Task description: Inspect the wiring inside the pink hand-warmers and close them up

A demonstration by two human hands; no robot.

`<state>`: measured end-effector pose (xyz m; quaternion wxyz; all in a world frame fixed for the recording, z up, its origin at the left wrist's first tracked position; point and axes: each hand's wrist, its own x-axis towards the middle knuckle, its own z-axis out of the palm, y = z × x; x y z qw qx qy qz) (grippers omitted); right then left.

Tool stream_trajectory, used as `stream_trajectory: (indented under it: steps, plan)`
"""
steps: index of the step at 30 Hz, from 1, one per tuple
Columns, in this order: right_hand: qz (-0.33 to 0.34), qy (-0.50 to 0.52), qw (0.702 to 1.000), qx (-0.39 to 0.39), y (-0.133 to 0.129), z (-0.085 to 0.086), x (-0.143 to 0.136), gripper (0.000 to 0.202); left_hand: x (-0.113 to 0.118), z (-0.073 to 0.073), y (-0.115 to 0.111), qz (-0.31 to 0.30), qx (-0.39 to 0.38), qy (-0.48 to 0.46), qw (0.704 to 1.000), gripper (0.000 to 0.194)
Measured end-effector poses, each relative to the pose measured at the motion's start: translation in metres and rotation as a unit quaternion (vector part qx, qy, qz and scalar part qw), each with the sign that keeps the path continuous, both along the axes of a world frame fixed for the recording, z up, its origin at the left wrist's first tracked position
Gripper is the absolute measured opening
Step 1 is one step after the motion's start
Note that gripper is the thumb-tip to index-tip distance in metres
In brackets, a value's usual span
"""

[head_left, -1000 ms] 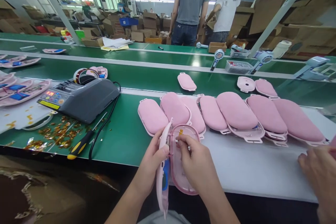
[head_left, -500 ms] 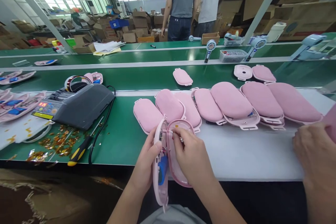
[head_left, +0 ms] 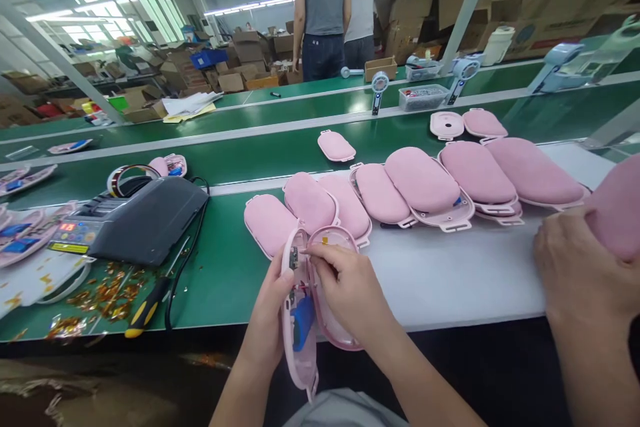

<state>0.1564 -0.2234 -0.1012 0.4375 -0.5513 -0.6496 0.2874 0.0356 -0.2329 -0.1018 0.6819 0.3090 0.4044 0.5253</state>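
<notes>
An opened pink case is at the near edge of the bench, its two halves side by side. My left hand (head_left: 270,303) is wrapped round the left half (head_left: 306,367), which stands on edge and shows a circuit board (head_left: 294,258) and a blue battery (head_left: 303,323). My right hand (head_left: 345,280) reaches over the right half (head_left: 330,327), thumb and forefinger pinched near the board. What the pinch holds is too small to make out. A yellow tape piece (head_left: 325,240) sits inside the right half. Several closed pink cases (head_left: 273,223) lie just beyond.
At left are a grey tape dispenser (head_left: 150,220), a yellow-black screwdriver (head_left: 147,310) and amber tape scraps (head_left: 113,293). Another person's hand (head_left: 575,260) holds a pink case (head_left: 617,207) at right. Handheld fans (head_left: 380,87) and a parts box (head_left: 424,97) stand farther back.
The view has shifted and tilted. My right fingertips have moved from over the right half to the seam, closer to the circuit board. My left hand keeps its hold.
</notes>
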Motion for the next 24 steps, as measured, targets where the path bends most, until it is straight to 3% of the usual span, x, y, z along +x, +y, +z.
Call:
stream_trajectory:
  steps: [3,8,19,24]
  plan:
    - [0.040,-0.004,0.997,-0.066,0.004,0.009,0.005,0.022,-0.002,-0.003,0.004,-0.007,0.008,0.022,1.000,0.060]
    - [0.101,-0.011,0.989,-0.104,0.012,0.017,0.014,0.019,0.001,-0.004,0.010,-0.010,0.052,0.031,0.998,0.060]
    - [0.166,-0.024,0.977,-0.128,0.029,0.027,0.026,0.018,0.004,-0.003,0.017,-0.022,0.044,0.043,0.998,0.055]
    - [0.165,-0.037,0.976,-0.137,0.030,0.030,0.027,0.019,0.007,-0.007,0.016,0.007,0.051,0.075,0.996,0.055]
